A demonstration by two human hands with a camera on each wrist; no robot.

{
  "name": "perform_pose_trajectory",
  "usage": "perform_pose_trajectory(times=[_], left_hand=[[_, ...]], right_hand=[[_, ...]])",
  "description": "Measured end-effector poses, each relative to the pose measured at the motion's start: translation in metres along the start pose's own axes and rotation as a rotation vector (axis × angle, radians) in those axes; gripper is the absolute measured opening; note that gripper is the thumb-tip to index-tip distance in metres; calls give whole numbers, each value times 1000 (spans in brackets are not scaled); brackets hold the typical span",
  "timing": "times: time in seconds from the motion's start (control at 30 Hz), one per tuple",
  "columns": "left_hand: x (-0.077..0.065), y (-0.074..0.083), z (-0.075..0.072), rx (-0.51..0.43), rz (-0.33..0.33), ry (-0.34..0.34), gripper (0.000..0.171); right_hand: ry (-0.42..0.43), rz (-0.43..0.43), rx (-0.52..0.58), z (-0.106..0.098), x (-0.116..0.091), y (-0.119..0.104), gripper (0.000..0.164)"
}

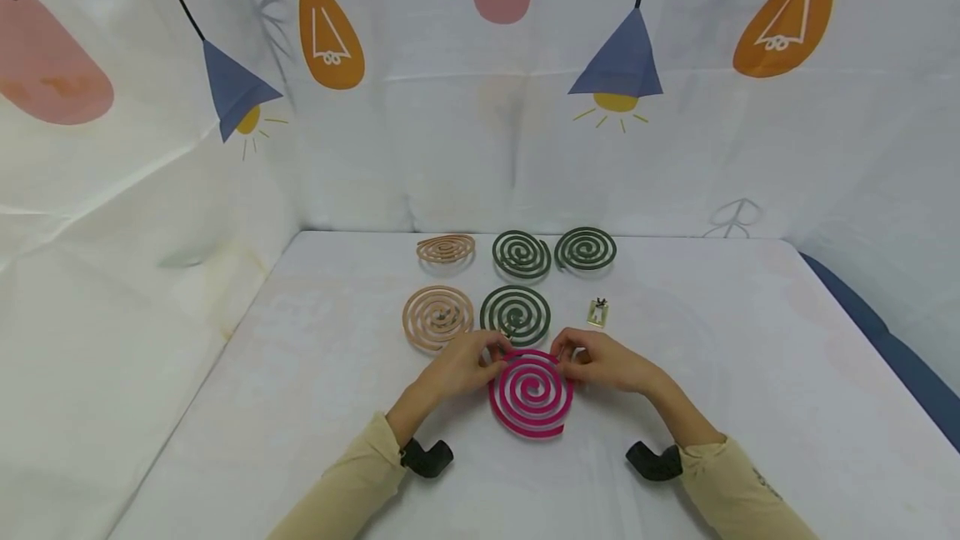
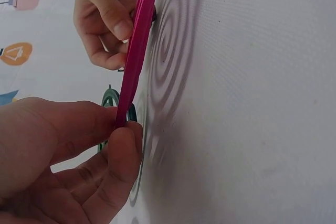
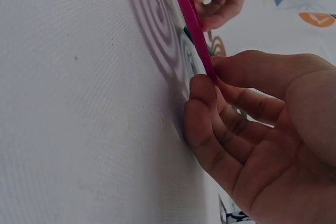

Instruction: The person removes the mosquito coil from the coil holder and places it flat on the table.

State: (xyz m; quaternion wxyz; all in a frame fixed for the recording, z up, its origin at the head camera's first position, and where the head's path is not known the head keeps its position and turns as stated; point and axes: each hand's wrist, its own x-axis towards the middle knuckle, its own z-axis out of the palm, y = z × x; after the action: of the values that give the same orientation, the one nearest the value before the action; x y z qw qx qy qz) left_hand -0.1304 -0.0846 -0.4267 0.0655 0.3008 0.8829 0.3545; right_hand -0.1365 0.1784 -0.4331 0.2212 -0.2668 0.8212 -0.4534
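A pink mosquito coil [image 1: 531, 394] is held between both hands near the middle of the table, raised off the cloth with its shadow beneath. The left hand [image 1: 472, 363] pinches its left edge between thumb and fingers; in the left wrist view the coil [image 2: 137, 45] appears edge-on. On the opposite edge, the right hand [image 1: 603, 361] pinches it too, as the right wrist view shows with the thumb on one face of the coil [image 3: 194, 24] and fingertips on the other. Just beyond the hands lies a green coil [image 1: 515, 315], beside a tan coil [image 1: 438, 317].
Farther back are another tan coil [image 1: 446, 248] and two green coils [image 1: 521, 254], [image 1: 586, 249]. A small metal coil stand [image 1: 597, 312] lies beyond the right hand. The white table [image 1: 300, 407] meets a printed cloth wall [image 1: 450, 148] at the back.
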Motion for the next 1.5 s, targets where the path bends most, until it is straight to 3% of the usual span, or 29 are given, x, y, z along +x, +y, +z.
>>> perform_pose_trajectory(times=[0.57,0.87,1.1,1.5], left_hand=[[-1,-6,2,44,3,-27,17],[-1,-6,2,11,-26,-79,19],[-1,-8,4,26,-23,-79,19],[-5,-20,7,-13,55,-88,20]], right_hand=[[-16,1,-60,2,1,3,20],[-45,-4,-99,2,0,0,21],[-56,-8,-135,2,0,-1,22],[-61,5,-193,7,0,-1,21]])
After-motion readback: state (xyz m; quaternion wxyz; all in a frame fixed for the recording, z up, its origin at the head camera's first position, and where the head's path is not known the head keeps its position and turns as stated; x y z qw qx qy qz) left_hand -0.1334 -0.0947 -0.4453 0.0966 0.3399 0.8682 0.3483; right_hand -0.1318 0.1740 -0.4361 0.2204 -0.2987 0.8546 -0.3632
